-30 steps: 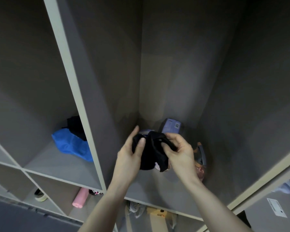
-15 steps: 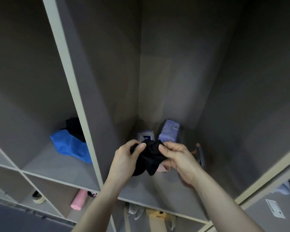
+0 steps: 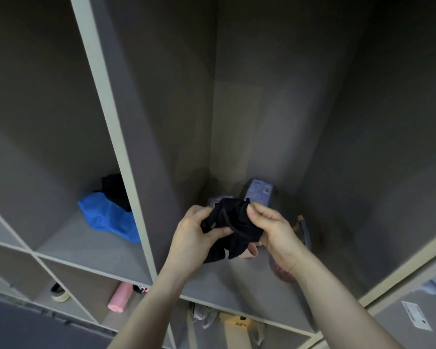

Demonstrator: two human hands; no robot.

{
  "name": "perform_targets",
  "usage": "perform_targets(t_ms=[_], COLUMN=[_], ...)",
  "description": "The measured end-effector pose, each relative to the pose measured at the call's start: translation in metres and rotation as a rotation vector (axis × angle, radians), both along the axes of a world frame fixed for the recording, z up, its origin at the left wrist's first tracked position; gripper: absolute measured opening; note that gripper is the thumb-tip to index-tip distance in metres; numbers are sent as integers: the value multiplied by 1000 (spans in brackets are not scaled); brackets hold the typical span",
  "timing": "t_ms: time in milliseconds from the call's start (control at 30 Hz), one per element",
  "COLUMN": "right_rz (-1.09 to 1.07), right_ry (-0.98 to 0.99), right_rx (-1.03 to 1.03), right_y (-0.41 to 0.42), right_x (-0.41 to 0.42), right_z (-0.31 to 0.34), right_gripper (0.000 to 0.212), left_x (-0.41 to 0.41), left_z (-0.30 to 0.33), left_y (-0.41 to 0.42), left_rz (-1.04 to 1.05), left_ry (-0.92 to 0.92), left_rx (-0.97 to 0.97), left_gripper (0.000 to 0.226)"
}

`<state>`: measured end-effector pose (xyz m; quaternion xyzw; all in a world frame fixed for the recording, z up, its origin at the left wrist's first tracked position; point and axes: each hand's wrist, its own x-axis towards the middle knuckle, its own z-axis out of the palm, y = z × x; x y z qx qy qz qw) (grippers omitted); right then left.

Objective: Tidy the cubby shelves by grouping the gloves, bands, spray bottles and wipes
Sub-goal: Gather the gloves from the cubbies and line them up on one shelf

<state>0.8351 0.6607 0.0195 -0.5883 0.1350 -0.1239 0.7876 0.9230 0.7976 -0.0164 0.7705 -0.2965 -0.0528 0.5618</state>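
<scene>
While our left hand [image 3: 195,229] and right hand [image 3: 269,226] pinch the black glove [image 3: 230,227], it has bunched tighter, wipes [image 3: 258,193] at 12 o'clock; grouping pending.

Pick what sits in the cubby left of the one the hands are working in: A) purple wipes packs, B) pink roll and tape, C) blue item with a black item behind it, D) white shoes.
C: the left cubby holds a blue item with a black item behind it, while both hands grip the black fabric in the next cubby.
</scene>
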Motion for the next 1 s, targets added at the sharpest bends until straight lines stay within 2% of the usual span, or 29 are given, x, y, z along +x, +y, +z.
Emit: perform_targets(t_ms=[167,267,333,367,533,800,900,1000], right_rz=[-256,-480,-493,-456,-333,-134,-254,-440], right_ry=[-73,-147,-204,-209,-89,85,2,-122], right_rx=[-341,-678,-890,-931,-999,-924,-800,-641], right_y=[1,-3,-3,-3,0,-1,1,-3], right_x=[1,-3,-3,-2,10,7,3,-3], right_z=[-8,-13,-14,-16,-25,-34,-30,-22], right_gripper=[8,20,20,18,11,14,6,22], left_x=[2,6,6,5,-2,-3,0,6], left_z=[3,3,3,4,5,1,1,1], left_y=[0,4,5,5,0,3,5,9], left_rz=[126,152,147,139,127,168,142,101], left_ry=[-82,-81,-133,-159,-247,-234,-219,-151], left_rx=[83,88,117,125,163,217,224,242], left_gripper=[12,13,14,14,18,8,16,23])
